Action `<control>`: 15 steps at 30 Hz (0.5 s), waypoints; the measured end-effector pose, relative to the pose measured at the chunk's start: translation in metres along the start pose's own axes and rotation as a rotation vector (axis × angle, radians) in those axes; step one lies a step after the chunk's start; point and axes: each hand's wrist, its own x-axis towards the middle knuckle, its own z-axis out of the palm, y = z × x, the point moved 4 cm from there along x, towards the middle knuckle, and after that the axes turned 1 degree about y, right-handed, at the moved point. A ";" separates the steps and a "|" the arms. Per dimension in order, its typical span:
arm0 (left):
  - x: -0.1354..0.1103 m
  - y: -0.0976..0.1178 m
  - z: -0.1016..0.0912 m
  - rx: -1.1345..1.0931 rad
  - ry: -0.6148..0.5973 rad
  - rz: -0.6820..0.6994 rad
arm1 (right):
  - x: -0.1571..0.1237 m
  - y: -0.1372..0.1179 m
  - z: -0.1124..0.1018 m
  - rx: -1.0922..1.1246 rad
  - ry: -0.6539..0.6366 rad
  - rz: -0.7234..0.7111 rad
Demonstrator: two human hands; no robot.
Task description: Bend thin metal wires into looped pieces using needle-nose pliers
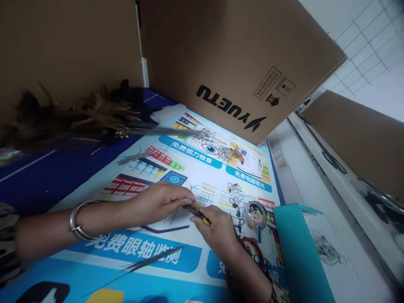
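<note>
One left hand (pixel 167 200) and one right hand (pixel 216 227) meet at the pliers (pixel 197 213), above a printed sheet (pixel 176 284).
On my feed, the right hand is closed around the pliers, whose long axis slants up-left, tip toward the left hand's fingertips. Those are pinched together; I cannot tell on what. Nearer the camera, a bundle of thin wires (pixel 154 257) lies aslant, lower left to upper right.
</note>
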 end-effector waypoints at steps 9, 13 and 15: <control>0.007 -0.018 -0.037 -0.052 0.050 -0.324 | -0.001 -0.002 0.003 -0.079 0.243 -0.137; -0.006 -0.042 -0.060 -0.022 -0.031 -0.407 | -0.001 0.000 0.006 -0.085 0.228 -0.152; -0.016 -0.053 -0.069 0.005 -0.029 -0.421 | 0.000 0.001 0.007 -0.091 0.219 -0.150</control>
